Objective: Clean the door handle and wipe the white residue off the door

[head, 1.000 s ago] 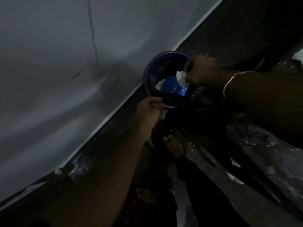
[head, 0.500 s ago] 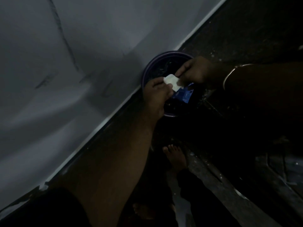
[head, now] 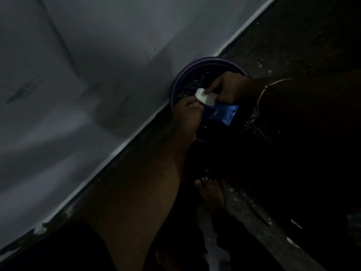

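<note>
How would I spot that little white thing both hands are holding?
Find the round dark bowl at the foot of the pale wall. Above it the left hand and right hand meet on a white piece, the brightest thing there, above a shiny blue packet.

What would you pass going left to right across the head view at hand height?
Pale wall → basin rim → left hand → white piece → right hand → bangle.

White wipe (head: 264, 97) over the bowl – dim light.
I see it small, crumpled, pinched from both sides, touching a blue packet (head: 220, 114).
</note>
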